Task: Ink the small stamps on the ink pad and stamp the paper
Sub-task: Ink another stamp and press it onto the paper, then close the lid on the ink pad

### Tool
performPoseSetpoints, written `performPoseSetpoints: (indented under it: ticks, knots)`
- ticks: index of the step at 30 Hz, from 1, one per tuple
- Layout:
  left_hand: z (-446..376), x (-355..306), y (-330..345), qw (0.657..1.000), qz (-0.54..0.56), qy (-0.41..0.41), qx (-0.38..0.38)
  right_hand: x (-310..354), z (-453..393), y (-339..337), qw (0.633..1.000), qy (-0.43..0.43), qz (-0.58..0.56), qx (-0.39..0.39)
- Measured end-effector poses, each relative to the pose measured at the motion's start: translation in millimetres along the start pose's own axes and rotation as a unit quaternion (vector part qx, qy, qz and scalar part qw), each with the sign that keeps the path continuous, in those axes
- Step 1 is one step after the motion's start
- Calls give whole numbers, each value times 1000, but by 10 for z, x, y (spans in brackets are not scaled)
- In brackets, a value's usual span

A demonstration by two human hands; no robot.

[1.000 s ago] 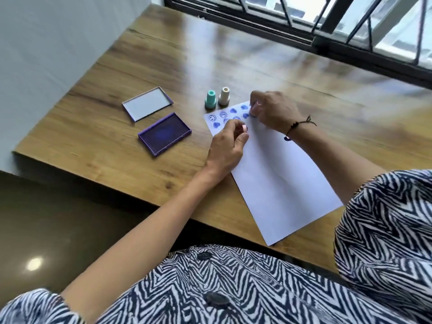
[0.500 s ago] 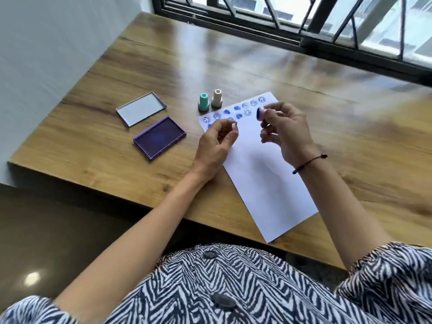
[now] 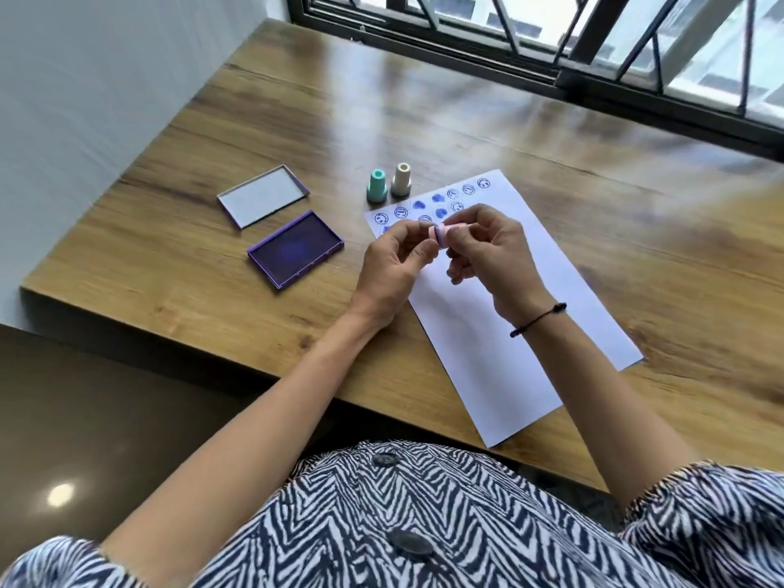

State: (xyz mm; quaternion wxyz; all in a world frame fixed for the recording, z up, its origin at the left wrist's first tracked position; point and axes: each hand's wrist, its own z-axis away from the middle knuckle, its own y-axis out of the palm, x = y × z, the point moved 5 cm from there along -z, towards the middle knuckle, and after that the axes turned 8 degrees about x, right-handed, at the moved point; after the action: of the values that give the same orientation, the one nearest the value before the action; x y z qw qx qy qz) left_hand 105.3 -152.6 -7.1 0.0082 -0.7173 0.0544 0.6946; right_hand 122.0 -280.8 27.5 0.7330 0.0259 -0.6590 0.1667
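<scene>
A small pink stamp (image 3: 443, 233) lies sideways in the air above the white paper (image 3: 500, 333), pinched between both hands. My right hand (image 3: 492, 256) grips its handle end. My left hand (image 3: 396, 265) holds a pale cap-like piece against its wider, ink-stained end. The paper's top edge carries blue stamped faces and blotches, partly hidden by my fingers. The open purple ink pad (image 3: 295, 249) lies to the left of my hands. A teal stamp (image 3: 376, 186) and a cream stamp (image 3: 401, 179) stand upright just beyond the paper's top corner.
The ink pad's lid (image 3: 263, 195) lies flat behind the pad. The wooden table (image 3: 424, 112) ends in a front edge under my forearms, and a wall runs along its left side. A window frame (image 3: 551, 74) borders the far side.
My right hand lifted the pink stamp off the paper and turned it sideways. Both hands came together above the sheet, and my left fingers now touch the stamp's end.
</scene>
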Motion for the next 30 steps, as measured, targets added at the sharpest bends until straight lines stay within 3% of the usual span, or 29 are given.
performPoseSetpoints:
  ticks: [7,10,12,14,18,20,23,26,30]
  knots:
    - [38,-11,-55,1000,4,-14,-20,-25,1,122,998,-26,47,-26]
    - [16,-132,-250,993,-106,-30,-40,88,-110,249,996,-25,91,-6]
    - [-14,-270,-485,980,-179,-36,-79,266,-266,387,977,-75,199,0]
    - [23,-398,-764,965,-214,-42,-146,475,-436,606,928,-143,344,-2]
    - [246,-495,-1141,922,-306,-36,-233,632,-783,1021,751,-235,616,40]
    - [383,-470,-1210,911,-336,-32,-239,626,-900,1119,699,-247,669,62]
    - [530,-377,-1252,891,-391,-39,-228,558,-991,1187,654,-229,714,98]
    - [593,-323,-1283,894,-393,-50,-212,567,-996,1186,662,-212,712,102]
    - [623,-303,-1297,906,-362,-53,-213,828,-1050,1439,744,-232,619,97]
